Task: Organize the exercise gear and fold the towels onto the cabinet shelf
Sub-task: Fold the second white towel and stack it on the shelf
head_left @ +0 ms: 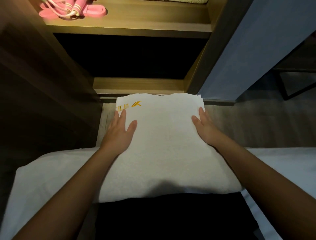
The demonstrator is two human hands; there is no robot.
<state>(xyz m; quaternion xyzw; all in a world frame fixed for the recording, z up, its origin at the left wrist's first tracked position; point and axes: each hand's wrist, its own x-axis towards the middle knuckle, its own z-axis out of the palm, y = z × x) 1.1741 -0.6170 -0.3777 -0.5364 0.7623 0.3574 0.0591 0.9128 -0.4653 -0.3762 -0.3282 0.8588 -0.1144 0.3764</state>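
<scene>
A folded white towel [164, 145] with a yellow embroidered logo at its far left corner lies across my lap, reaching out over the floor. My left hand [119, 131] lies flat on its left side with straight fingers. My right hand [204, 126] rests flat along the towel's right edge, fingers straight. Above, on the lit cabinet shelf [130, 24], sit a pink jump rope [71, 8] and pink resistance bands [92, 12]. A pale towel edge [179, 1] shows at the shelf's back.
Below the lit shelf is a dark open cabinet compartment [130, 56] with a wooden base rail [138, 85]. A blue-grey panel [256, 48] stands to the right. White bedding [44, 179] spreads under me on both sides. Grey floor [248, 123] lies to the right.
</scene>
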